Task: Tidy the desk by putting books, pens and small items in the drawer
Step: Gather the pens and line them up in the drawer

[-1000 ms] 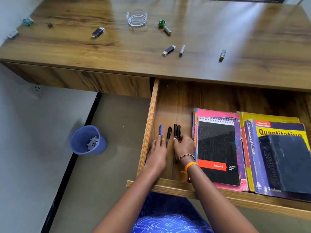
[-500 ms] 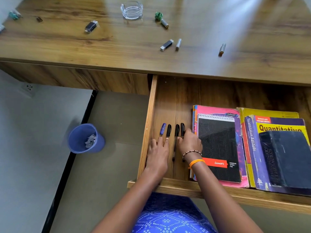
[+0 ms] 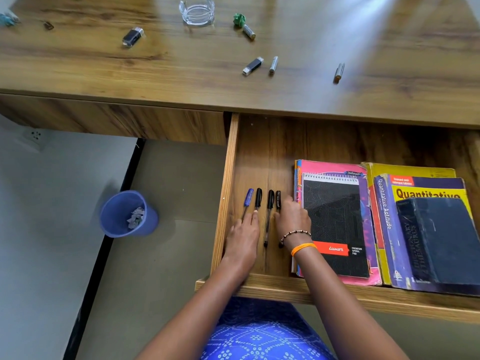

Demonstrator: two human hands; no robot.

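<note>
Compared with the frame a second earlier, the four pens now lie more evenly spaced and parallel, and both hands have slid slightly toward the drawer's front. The blue-capped pen point(image 3: 248, 201) lies leftmost on the drawer floor, with three black-capped pens to its right point(image 3: 258, 198) point(image 3: 269, 211) point(image 3: 278, 201), all pointing caps away from the person. The left hand point(image 3: 244, 237) rests flat with straight fingers, its fingertips point(image 3: 255, 216) touching the lower barrels of the two leftmost pens. The right hand point(image 3: 293, 216) lies over the rightmost pen, fingers loosely bent against the edge of the books; whether they press or merely touch the pen cannot be told from this angle. The open drawer point(image 3: 226, 193) also holds a black spiral pad point(image 3: 335, 219) lying on a pink book point(image 3: 368, 203), and beside these a yellow-and-purple textbook point(image 3: 384, 216) bearing a dark blue thesaurus point(image 3: 441, 237).

On the desk top point(image 3: 181, 74) above (still to be cleared) lie a glass ashtray point(image 3: 197, 10), a crumpled green scrap point(image 3: 239, 20) touching a small battery point(image 3: 248, 31), two USB sticks point(image 3: 133, 37) point(image 3: 253, 66), and two further batteries point(image 3: 273, 64) point(image 3: 339, 71). A blue bin point(image 3: 122, 214) containing crumpled paper stands on the floor to the left.
</note>
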